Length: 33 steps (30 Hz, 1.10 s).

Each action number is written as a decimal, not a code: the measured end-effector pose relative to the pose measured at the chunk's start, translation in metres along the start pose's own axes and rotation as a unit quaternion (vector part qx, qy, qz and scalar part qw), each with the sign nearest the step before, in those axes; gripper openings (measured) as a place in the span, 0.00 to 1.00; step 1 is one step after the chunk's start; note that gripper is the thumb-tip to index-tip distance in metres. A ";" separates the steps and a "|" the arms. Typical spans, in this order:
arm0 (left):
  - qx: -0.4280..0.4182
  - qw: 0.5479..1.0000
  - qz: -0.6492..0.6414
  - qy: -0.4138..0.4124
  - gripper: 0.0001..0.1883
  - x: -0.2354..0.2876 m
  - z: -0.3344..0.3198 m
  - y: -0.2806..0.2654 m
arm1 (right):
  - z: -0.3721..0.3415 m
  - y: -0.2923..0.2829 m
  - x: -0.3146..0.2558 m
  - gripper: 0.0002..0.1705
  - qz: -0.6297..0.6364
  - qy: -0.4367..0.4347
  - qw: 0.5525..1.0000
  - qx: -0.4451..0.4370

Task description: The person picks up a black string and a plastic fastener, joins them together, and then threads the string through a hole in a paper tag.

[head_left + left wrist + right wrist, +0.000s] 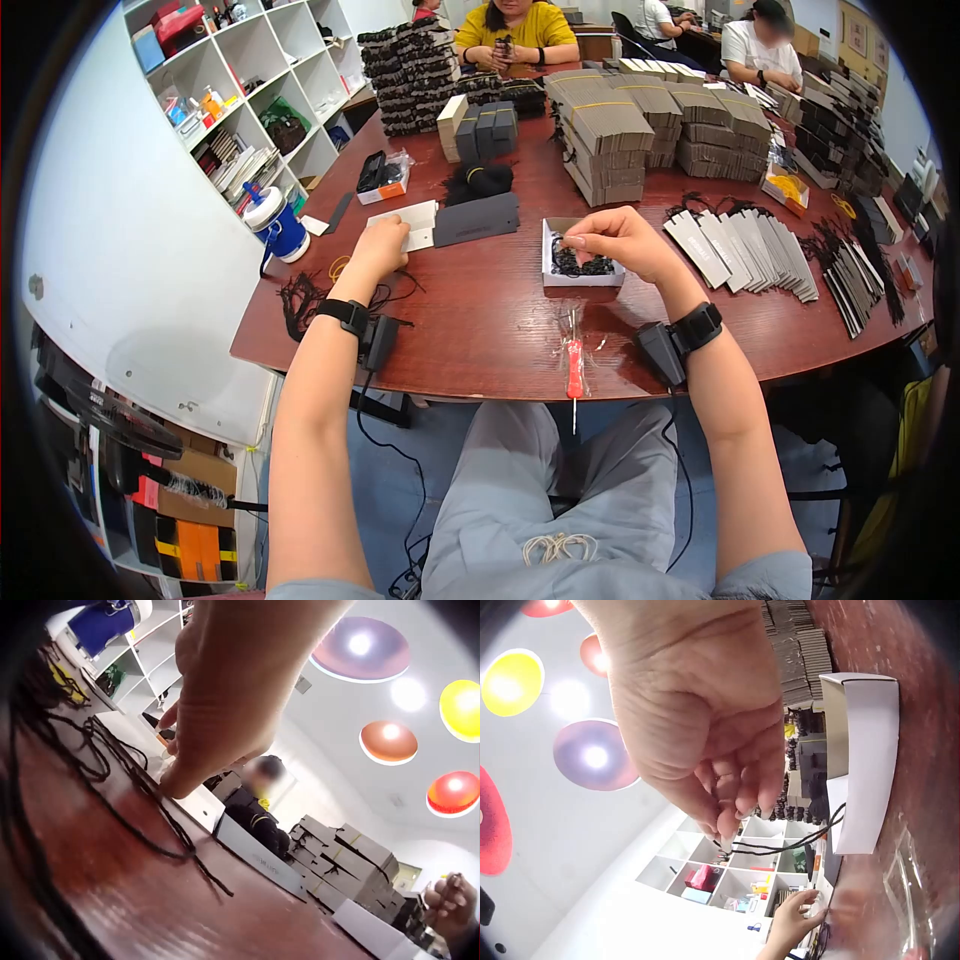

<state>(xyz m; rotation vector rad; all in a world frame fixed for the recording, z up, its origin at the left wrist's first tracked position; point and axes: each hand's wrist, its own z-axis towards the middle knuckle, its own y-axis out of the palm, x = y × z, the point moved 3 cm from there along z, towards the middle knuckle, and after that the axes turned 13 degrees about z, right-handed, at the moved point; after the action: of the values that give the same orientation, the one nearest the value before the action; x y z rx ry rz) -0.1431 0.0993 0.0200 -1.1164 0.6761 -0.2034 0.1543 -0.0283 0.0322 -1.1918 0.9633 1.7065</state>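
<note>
My right hand (632,243) is raised over a small white box (585,281) that holds a bundle of black cords. In the right wrist view, its thumb and fingertips pinch a thin black cord (780,848) that runs down to the box. My left hand (384,245) is at the left, its thumb and fingers gripping the near edge of a white card (199,806) on the table. Against that card's right end lies a dark grey tag (477,221) with faint lettering. Loose black cords (112,776) lie beside the left hand.
A red-handled screwdriver (575,368) on clear plastic overhangs the front edge. Grey tags (740,250) are fanned at the right. Banded grey stacks (610,130) stand behind the box. A blue and white jug (275,225) stands left. Other people sit around the table.
</note>
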 end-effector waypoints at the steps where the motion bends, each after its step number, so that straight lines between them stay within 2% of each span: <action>1: -0.033 0.999 0.011 -0.003 0.16 0.000 0.001 -0.001 | 0.000 -0.001 0.000 0.08 0.000 -0.001 1.000 0.005; 5: 0.029 0.996 -0.032 -0.081 0.19 -0.018 0.003 -0.012 | 0.000 -0.003 0.000 0.09 0.016 -0.009 1.000 0.023; 7: 0.075 0.990 -0.090 -0.080 0.20 -0.007 0.009 -0.027 | 0.001 -0.003 -0.001 0.09 0.009 -0.018 1.000 0.014; 11: 0.067 0.988 -0.131 0.039 0.20 0.053 0.031 -0.033 | 0.001 -0.002 0.000 0.09 0.021 -0.014 1.000 0.019; 13: 0.018 0.993 -0.105 0.054 0.21 0.073 0.042 -0.030 | 0.001 -0.002 0.000 0.08 0.022 -0.020 0.999 0.018; 17: 0.020 0.994 -0.081 0.075 0.21 0.085 0.054 -0.019 | 0.002 -0.007 0.001 0.09 0.024 -0.023 0.999 0.025; 22: -0.014 0.996 -0.060 0.063 0.22 0.083 0.058 -0.019 | 0.003 -0.007 0.002 0.10 0.032 -0.026 0.999 0.017; 26: 0.031 0.995 -0.047 0.083 0.19 0.086 0.055 -0.023 | 0.002 -0.007 0.002 0.10 0.029 -0.023 0.999 0.024; 28: 0.041 0.988 -0.132 0.070 0.19 0.082 0.053 -0.026 | 0.002 -0.007 0.002 0.10 0.022 -0.027 0.999 0.025; 32: 0.026 0.975 -0.213 0.053 0.20 0.074 0.045 -0.039 | 0.003 -0.010 0.003 0.09 0.012 -0.019 0.999 0.032; 33: 0.023 0.958 -0.281 0.052 0.19 0.073 0.039 -0.045 | 0.003 -0.011 0.004 0.09 0.012 -0.018 0.999 0.032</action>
<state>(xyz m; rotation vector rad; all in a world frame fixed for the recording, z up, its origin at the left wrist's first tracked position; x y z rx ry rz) -0.0551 0.0741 0.0404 -1.2403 0.4274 -0.7641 0.1624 -0.0203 0.0274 -1.1086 1.0060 1.6968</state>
